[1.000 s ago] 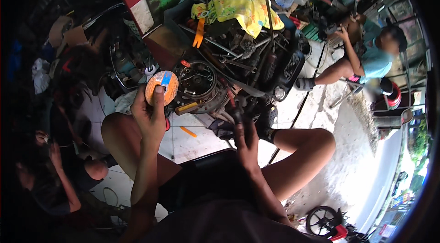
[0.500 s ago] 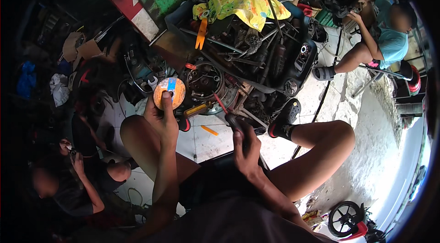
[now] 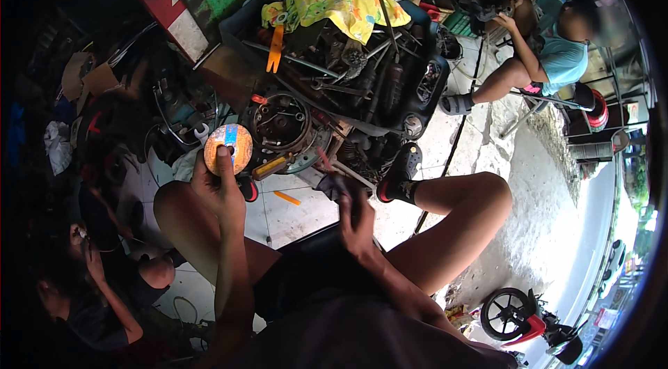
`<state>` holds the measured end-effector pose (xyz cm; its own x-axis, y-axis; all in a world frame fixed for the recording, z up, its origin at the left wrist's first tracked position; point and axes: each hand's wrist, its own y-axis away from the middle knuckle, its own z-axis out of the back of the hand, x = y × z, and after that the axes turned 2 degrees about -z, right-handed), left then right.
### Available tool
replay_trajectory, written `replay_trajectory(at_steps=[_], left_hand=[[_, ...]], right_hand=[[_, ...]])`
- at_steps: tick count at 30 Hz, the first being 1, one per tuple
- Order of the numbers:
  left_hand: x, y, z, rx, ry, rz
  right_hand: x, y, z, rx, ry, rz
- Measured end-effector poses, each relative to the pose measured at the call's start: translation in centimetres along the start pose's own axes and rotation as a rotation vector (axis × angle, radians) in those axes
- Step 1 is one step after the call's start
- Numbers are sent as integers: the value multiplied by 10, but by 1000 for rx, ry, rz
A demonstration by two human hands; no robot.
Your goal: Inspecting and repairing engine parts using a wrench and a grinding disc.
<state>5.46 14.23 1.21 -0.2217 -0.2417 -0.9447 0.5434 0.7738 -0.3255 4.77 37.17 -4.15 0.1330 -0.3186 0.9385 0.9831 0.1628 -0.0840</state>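
Observation:
My left hand is closed on an orange cutting disc with a blue patch on its label, thumb at the centre hole. In my right hand is a dark-handled tool with a thin reddish shaft, slightly blurred; its exact kind is hard to make out. The shaft points up and left toward a round metal wheel hub lying on the floor. A yellow-handled tool lies at the hub's near edge, between my hands. An orange strip rests on the white floor tiles.
Beyond the hub stands a black bin full of metal tools and parts, partly under a yellow patterned cloth. A wrench lies left of the hub. One person sits far right, another at left. A motorcycle is lower right.
The whole view has shifted, so the surroundings appear farther left. Both hands keep their holds; the right hand and its tool have moved slightly right relative to the hub.

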Motion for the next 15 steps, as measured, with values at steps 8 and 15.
replay_trajectory(at_steps=[8,15], left_hand=[[-5,3,2,-31,59,22],[4,0,1,-80,93,82]], right_hand=[[4,-10,-7,-25,-116,-113],[-4,2,2,-68,-94,83]])
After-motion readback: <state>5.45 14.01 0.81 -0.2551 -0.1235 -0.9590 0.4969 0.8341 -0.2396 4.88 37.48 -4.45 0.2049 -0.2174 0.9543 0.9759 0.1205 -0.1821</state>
